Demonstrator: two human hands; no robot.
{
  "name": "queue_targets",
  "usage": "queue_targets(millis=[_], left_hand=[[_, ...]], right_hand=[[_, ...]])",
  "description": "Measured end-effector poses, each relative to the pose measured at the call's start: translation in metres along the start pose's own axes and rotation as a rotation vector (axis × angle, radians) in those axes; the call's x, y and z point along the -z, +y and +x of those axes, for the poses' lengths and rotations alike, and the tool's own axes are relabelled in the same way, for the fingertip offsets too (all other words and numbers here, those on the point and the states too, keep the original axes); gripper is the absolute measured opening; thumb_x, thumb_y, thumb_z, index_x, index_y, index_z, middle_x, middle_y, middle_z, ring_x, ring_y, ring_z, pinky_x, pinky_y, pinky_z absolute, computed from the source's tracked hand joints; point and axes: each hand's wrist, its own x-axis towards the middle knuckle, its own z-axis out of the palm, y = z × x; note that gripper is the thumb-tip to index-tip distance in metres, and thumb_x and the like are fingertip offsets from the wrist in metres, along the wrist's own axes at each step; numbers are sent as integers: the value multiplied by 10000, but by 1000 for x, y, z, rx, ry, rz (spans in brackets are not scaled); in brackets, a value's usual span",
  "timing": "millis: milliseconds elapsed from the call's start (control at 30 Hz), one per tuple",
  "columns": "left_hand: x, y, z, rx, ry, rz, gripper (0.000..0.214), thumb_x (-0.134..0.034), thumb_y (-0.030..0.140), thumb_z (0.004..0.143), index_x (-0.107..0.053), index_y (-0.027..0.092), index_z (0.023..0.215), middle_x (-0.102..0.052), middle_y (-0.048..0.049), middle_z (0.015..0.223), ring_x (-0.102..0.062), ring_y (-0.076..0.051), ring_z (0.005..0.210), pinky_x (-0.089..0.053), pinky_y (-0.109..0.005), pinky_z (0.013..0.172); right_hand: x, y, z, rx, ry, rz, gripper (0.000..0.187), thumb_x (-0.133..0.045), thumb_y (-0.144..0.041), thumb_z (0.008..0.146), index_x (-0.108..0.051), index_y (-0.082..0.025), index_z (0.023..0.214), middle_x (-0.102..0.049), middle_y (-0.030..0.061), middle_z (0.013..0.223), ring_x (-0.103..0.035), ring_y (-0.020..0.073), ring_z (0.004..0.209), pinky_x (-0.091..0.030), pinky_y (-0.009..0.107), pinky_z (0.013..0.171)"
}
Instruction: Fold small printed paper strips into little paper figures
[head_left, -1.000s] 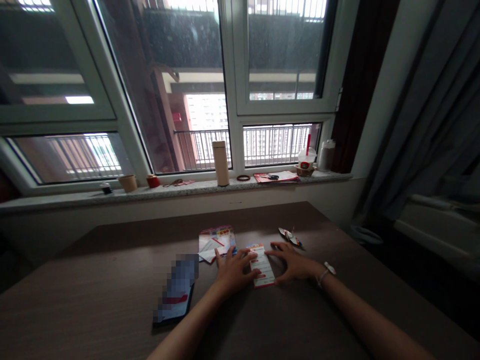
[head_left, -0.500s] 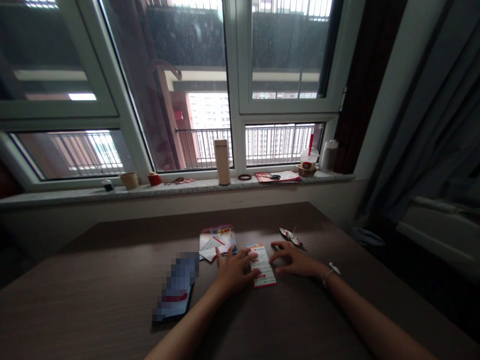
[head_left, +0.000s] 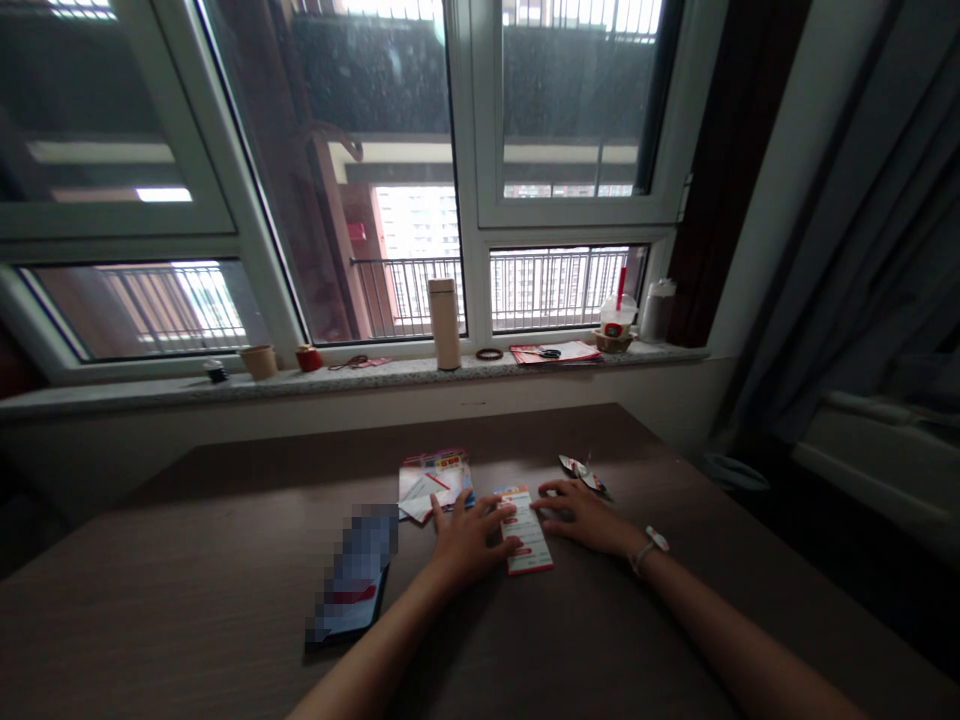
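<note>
A narrow printed paper card (head_left: 534, 545) with red labels lies flat on the brown table (head_left: 247, 560). My left hand (head_left: 466, 545) rests over its left edge, fingers spread, thumb and fingertips on the paper. At the card's right edge is my right hand (head_left: 581, 515), its fingers apart and curved, the fingertips at or just touching the edge. A white band circles the right wrist. Behind my left hand lie several colourful leaflets (head_left: 454, 465) with a folded white paper (head_left: 418, 497) on top. Crumpled foil wrapper scraps (head_left: 583, 473) sit beyond my right hand.
A phone (head_left: 352, 580), its screen blurred out, lies left of my left forearm. Along the windowsill stand a beige flask (head_left: 445, 325), a paper cup (head_left: 259, 361), a red spool (head_left: 308, 358), scissors (head_left: 550, 353) on papers, a drink cup with a straw (head_left: 618, 320) and a grey bottle (head_left: 658, 312).
My right hand has moved slightly left and away from me, bringing its fingertips to the card's right edge. My left hand and the card stay almost still.
</note>
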Motion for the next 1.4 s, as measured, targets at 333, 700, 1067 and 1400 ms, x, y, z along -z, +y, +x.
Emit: queue_targets(millis=[333, 700, 1067, 1400], left_hand=[[1, -1, 0, -4, 8, 0, 513, -480, 663, 822, -481, 498, 1308, -444, 54, 1467, -214, -404, 1399, 144, -784, 983], [3, 0, -1, -5, -4, -4, 530, -463, 681, 820, -479, 491, 1315, -426, 53, 1481, -197, -425, 1401, 134, -802, 969], [-6, -7, -1, -49, 7, 15, 518, -419, 556, 892, -358, 477, 1400, -385, 62, 1508, -170, -388, 1426, 135, -789, 987], [-3, -4, -1, 0, 120, -8, 415, -483, 342, 890, -507, 428, 1295, -397, 52, 1500, -230, -346, 1403, 35, -779, 1030]], right_hand=[[-14, -9, 16, -115, 138, -240, 380, -457, -426, 926, -528, -424, 1300, -541, 26, 1238, -468, 253, 1117, -365, 417, 970], [-19, -20, 18, -166, 226, -349, 373, -468, -424, 911, -554, -371, 1270, -544, 58, 1179, -459, 267, 1097, -360, 403, 906], [-22, -7, 14, -32, 241, -185, 367, -469, -371, 923, -547, -389, 1282, -509, 30, 1335, -433, 257, 1189, -332, 468, 1017], [-21, -4, 9, 137, 208, -86, 336, -451, -252, 930, -610, -295, 1223, -611, 37, 1228, -478, 219, 1157, -348, 426, 1051]])
